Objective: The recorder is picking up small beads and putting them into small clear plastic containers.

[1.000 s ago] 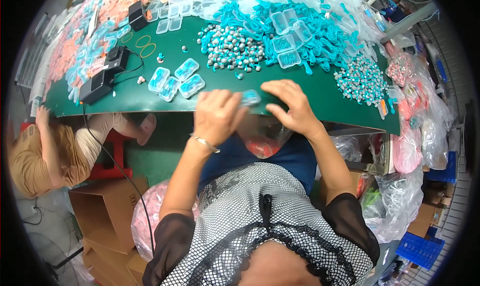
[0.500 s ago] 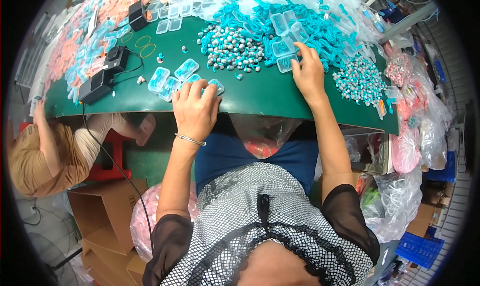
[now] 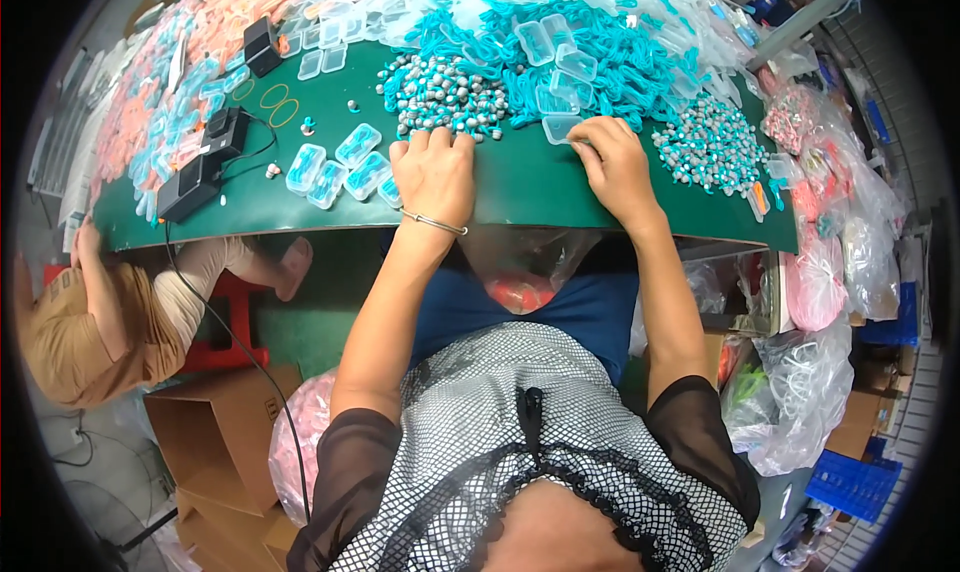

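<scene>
My right hand (image 3: 612, 167) pinches the near edge of a clear plastic case (image 3: 560, 129), which lies open at the front of the teal cords. My left hand (image 3: 435, 177), with a bangle on its wrist, is at the near edge of a pile of small grey-and-teal pieces (image 3: 440, 92) that look like earplugs. Its fingers bend downward and their tips are hidden, so I cannot see whether they hold one. Just left of that hand lie several closed clear cases (image 3: 358, 146) with teal contents. Other open empty cases (image 3: 575, 62) rest on the heap of teal cords (image 3: 630, 62).
A second pile of grey-and-teal pieces (image 3: 708, 147) lies to the right. Black boxes (image 3: 190, 187) with a cable and rubber bands (image 3: 284, 112) are on the left of the green table (image 3: 530, 197). Another person (image 3: 95, 312) sits at the left. Plastic bags (image 3: 815, 292) hang at the right.
My left hand has moved right and away from me, from the closed cases to the near edge of the pile. My right hand has drawn slightly nearer, now at the nearest open case.
</scene>
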`<state>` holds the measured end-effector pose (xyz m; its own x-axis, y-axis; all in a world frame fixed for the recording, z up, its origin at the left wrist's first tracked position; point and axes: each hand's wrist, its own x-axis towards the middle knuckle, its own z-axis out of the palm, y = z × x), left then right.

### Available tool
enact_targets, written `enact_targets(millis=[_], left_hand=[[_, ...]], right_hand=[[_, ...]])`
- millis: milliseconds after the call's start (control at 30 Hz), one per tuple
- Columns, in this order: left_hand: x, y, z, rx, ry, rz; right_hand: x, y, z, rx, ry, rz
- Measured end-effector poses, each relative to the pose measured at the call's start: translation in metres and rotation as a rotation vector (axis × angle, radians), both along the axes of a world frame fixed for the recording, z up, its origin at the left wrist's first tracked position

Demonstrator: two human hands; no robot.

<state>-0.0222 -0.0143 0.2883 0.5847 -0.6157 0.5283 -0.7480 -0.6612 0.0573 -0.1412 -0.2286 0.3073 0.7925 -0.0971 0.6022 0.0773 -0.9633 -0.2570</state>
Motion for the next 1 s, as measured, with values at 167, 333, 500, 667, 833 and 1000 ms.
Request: enact_targets(millis=[167,333,500,667,833,1000], left_hand=[[-0.014,0.006,0.000,-0.083,0.140,-0.218],[-0.021,0.004,0.002,-0.240,0.335,-0.405],[-0.023,0.001,-0.007,-0.344,0.445,-0.372],[-0.029,-0.007,-0.008,-0.460,0.597,-0.278],[-0.032,-0.004,-0.006,-0.305,0.370,-0.211],[-0.035,-0.009,-0.009,-0.421,0.405,-0.248]], right_hand=[[-0.042,0.011,0.019,0.042,0.132,0.142],[-0.062,0.024,0.005,-0.066,0.144,0.062],[-0.062,0.002,0.001,-0.025,0.001,-0.047],[-0.054,-0.073,-0.005,-0.138,0.028,-0.524],[-0.039,-0.080,-0.009,-0.315,0.127,-0.609],[-0.047,-0.071,-0.012,-0.297,0.030,-0.538]])
